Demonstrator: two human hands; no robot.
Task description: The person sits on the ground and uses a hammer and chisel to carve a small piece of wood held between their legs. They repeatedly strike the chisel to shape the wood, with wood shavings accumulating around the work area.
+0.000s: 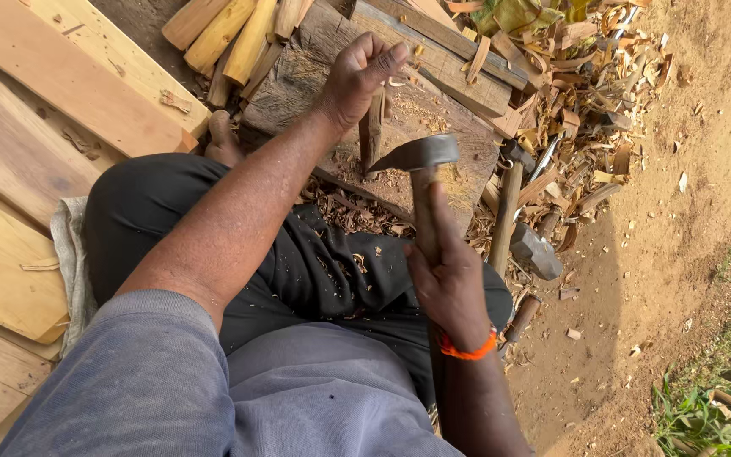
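My left hand (359, 78) grips a narrow upright piece of wood (372, 135) standing on a worn wooden chopping block (458, 140). My right hand (447, 275), with an orange band at the wrist, holds the wooden handle of a small adze-like tool. Its dark metal head (419, 154) sits right beside the lower part of the wood piece. I sit on the ground in dark trousers sprinkled with wood chips, knees bent toward the block.
Pale planks (52, 93) lie at the left. Several split sticks (226, 30) rest behind the block. A hammer (528, 241) lies on the ground to the right amid a heap of shavings (577, 93). Bare dirt and some grass fill the right side.
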